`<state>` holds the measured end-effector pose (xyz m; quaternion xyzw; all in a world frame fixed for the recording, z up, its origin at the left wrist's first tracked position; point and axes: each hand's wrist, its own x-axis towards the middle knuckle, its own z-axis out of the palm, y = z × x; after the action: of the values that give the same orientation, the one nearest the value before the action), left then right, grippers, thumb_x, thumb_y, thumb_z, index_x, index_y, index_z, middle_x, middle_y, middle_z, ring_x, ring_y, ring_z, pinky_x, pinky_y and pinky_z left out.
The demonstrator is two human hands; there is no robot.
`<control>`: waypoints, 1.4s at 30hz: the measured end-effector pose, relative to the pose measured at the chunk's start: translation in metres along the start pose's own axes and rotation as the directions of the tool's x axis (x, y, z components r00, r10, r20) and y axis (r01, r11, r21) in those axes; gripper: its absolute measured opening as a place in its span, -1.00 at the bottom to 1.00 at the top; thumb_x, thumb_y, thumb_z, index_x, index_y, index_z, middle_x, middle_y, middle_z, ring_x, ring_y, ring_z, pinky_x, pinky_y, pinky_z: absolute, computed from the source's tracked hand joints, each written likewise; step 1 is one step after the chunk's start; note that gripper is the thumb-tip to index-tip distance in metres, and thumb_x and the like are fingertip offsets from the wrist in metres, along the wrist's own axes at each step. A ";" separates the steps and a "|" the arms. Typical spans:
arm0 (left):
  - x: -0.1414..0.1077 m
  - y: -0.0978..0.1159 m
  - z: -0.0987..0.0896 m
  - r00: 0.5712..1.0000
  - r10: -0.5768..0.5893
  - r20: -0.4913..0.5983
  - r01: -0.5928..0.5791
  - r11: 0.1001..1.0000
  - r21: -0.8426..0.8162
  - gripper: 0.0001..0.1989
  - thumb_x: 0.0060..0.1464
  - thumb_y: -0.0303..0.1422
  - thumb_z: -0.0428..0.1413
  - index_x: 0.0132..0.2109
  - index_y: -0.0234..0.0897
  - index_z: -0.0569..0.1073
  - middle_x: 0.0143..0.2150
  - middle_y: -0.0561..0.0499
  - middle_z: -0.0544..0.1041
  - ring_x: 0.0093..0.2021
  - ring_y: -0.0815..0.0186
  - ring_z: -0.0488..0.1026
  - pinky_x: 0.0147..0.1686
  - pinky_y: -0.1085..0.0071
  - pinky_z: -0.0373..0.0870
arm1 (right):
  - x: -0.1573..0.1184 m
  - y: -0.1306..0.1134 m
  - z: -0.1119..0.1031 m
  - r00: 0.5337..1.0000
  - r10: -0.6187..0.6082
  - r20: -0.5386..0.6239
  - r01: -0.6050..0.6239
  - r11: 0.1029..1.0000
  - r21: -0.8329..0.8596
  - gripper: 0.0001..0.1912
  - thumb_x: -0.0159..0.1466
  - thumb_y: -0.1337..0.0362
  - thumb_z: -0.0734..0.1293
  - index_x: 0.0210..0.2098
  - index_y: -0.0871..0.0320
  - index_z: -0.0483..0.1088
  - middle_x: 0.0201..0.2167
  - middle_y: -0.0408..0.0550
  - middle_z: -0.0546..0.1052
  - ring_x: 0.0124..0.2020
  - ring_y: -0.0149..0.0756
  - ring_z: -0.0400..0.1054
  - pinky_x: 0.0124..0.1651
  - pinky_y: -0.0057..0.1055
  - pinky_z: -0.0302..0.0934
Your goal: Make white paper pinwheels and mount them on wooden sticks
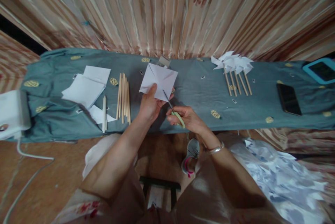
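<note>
My left hand (pixel 151 106) pinches a white square sheet of paper (pixel 159 79) by its near side, thumb on top and fingers beneath. Slits or creases run in from the sheet's corners. In my right hand (pixel 187 117) is a pair of scissors with light green handles (pixel 180 120); its blades reach over the near right corner of the paper. Left of my hands lie several wooden sticks (pixel 123 98) side by side, a white pen (pixel 104 114) and a stack of white paper squares (pixel 85 87). Behind the held sheet, a small greyish box (pixel 164 61) is partly hidden.
Several white paper pinwheels (pixel 232 62) on sticks lie to the right, near a black phone (pixel 289 99) and a blue-framed device (pixel 320 71). A white appliance (pixel 13 114) with a cord stands at far left. A bag of white paper pieces (pixel 285 178) sits below right.
</note>
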<state>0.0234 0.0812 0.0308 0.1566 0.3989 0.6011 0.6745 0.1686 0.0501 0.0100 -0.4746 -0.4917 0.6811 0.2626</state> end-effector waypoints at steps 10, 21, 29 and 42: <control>-0.002 -0.001 0.001 1.000 -0.025 0.007 0.025 1.000 -0.005 -0.76 0.22 -0.33 0.10 0.01 -0.29 0.42 -0.14 -0.09 0.63 -0.03 0.11 0.59 0.02 0.14 0.53 | 0.002 0.005 -0.002 0.999 -0.040 -0.017 0.039 0.999 -0.005 -0.53 -0.12 -0.05 0.57 -0.42 0.17 0.47 -0.63 -0.23 0.45 -0.56 -0.49 0.29 -0.51 -0.55 0.11; -0.004 -0.003 0.002 0.999 -0.037 0.011 0.037 0.999 0.025 -0.72 0.19 -0.30 0.14 0.02 -0.28 0.42 -0.08 -0.13 0.63 -0.04 0.12 0.60 -0.02 0.19 0.57 | 0.005 0.008 -0.004 0.998 -0.051 -0.025 0.051 0.999 -0.011 -0.54 -0.08 -0.05 0.56 -0.40 0.16 0.48 -0.61 -0.21 0.46 -0.55 -0.47 0.32 -0.50 -0.54 0.13; -0.004 -0.003 0.002 0.999 -0.025 0.027 0.024 0.999 0.021 -0.71 0.19 -0.32 0.12 0.04 -0.29 0.41 -0.09 -0.12 0.63 -0.02 0.12 0.59 -0.01 0.17 0.56 | 0.004 0.003 -0.001 0.998 -0.032 -0.045 0.033 0.999 0.013 -0.51 -0.15 -0.07 0.58 -0.44 0.17 0.47 -0.65 -0.23 0.45 -0.58 -0.48 0.32 -0.52 -0.54 0.12; -0.006 -0.003 0.004 0.999 -0.040 0.007 0.039 0.999 0.015 -0.76 0.21 -0.35 0.10 0.01 -0.32 0.42 -0.07 -0.17 0.63 -0.02 0.09 0.59 0.00 0.15 0.55 | 0.005 0.003 -0.001 0.998 -0.042 -0.052 0.044 0.999 0.031 -0.52 -0.17 -0.07 0.59 -0.48 0.16 0.46 -0.64 -0.24 0.43 -0.57 -0.47 0.32 -0.49 -0.51 0.17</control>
<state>0.0287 0.0759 0.0329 0.1558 0.4039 0.5842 0.6865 0.1682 0.0536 0.0056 -0.4772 -0.4840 0.6706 0.2972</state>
